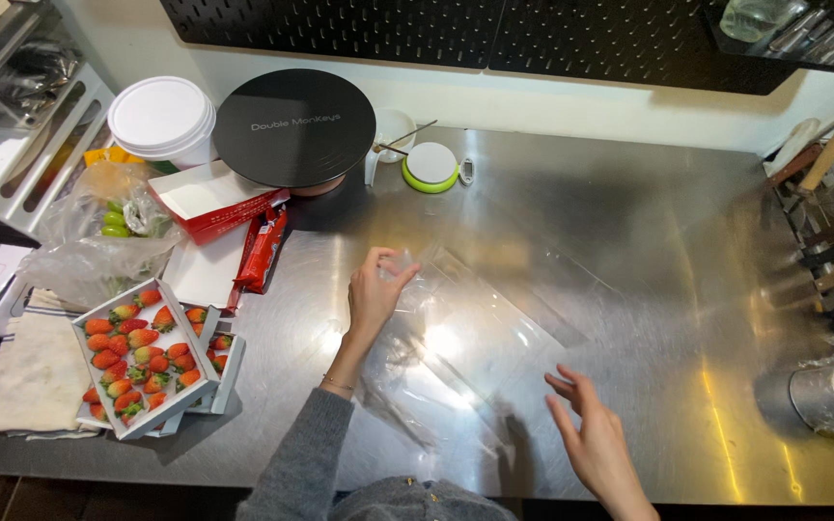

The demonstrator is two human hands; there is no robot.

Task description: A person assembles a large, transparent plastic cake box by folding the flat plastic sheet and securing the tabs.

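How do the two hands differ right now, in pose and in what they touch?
The left hand is raised with fingers pinched on the far edge of the clear plastic sheet, lifting it; the right hand is open, fingers spread, gripping nothing. The left hand sits over the sheet's upper left corner, while the right hand hovers past its lower right edge, and I cannot tell whether it touches. Both are bare and over the steel counter.

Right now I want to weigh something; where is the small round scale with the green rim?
In the head view, the scale sits at the back of the steel counter, just right of the black turntable, beside a white cup.
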